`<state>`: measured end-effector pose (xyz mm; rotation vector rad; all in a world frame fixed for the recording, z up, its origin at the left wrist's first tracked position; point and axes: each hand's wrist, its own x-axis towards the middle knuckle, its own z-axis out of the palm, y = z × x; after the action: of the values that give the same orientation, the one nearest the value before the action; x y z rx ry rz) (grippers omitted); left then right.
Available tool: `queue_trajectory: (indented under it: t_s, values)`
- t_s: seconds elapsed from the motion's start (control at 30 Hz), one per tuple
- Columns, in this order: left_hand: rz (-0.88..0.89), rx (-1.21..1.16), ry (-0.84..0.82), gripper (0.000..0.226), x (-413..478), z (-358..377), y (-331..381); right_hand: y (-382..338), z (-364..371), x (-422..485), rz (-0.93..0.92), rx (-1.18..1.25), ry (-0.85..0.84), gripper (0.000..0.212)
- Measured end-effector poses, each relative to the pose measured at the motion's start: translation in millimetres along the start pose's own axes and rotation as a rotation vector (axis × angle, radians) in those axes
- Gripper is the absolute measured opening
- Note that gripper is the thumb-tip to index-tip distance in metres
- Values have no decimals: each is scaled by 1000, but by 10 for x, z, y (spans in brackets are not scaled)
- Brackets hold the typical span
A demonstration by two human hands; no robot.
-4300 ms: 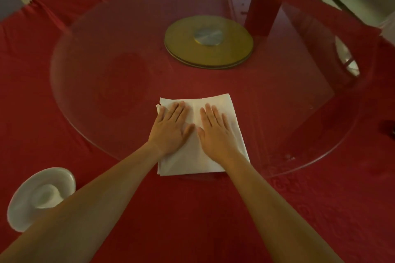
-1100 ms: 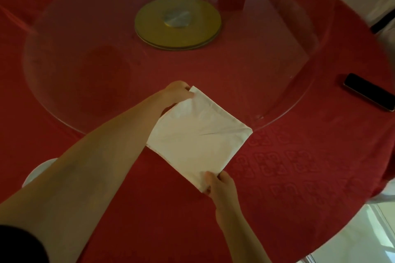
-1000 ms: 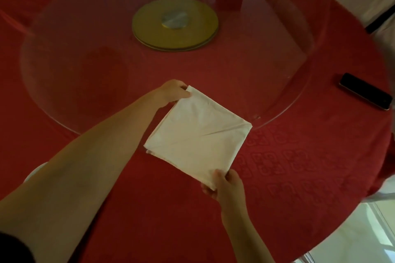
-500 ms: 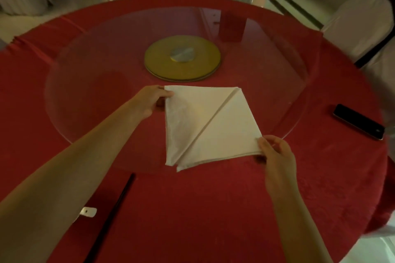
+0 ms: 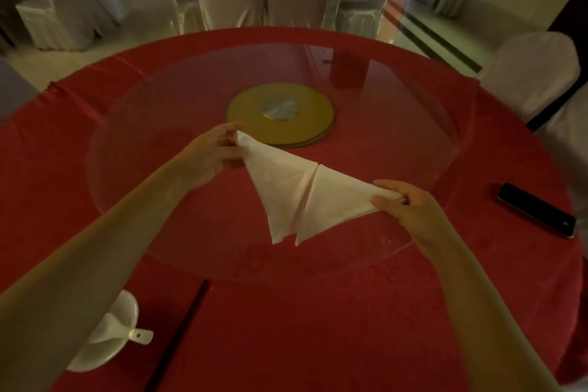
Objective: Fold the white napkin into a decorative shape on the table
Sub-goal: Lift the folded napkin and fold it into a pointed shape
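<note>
Napkin held by 2 hands at center frame

The napkin [image 5: 297, 192], folded into a triangle, hangs above the red counter [image 5: 318, 328]; left hand [image 5: 213, 154] fingers pinch its upper-left corner, right hand [image 5: 410, 212] fingers grip its right corner.

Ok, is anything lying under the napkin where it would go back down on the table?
Nothing visible. Left hand and right hand hold the napkin by two corners above bare glass turntable; the gold disc sits beyond it.
</note>
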<state>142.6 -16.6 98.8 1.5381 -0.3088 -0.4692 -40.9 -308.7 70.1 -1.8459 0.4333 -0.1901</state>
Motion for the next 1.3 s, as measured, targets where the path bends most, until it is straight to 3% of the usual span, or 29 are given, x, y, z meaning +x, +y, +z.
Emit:
queue_trajectory:
  t_s: [0.1,0.2,0.4,0.5,0.6,0.73,0.9,1.07,1.17,1.3]
  values:
    - [129,487,-40,58,-58,-52,105,-130,-20,59,-83,-214,21,24]
    - [276,914,0,43,-108,-77,172,-199,-50,91,-133,-270,34,11]
    - [384,1094,29,13,-271,-146,231,-150,-186,84,-112,-220,-63,8]
    - [315,1016,-13,12,-340,-200,223,-101,-215,72,-46,-48,-146,9]
    - [148,638,-75,6,-485,-199,139,5,-199,48,43,134,-193,6]
    - [-14,338,-131,25,-701,-172,-243,323,-131,-76,187,156,-258,7]
    - [-237,223,-199,25,-1142,-166,-874,907,8,-394,449,99,-388,5]
    - [-435,181,-153,28,-1736,-68,-1466,1310,144,-718,639,36,-493,4]
    - [-453,254,-43,27,-2029,15,-1777,1446,286,-808,540,-47,-337,4]
    - [-238,536,202,28,-2216,198,-2113,1547,498,-938,211,-302,-89,34]
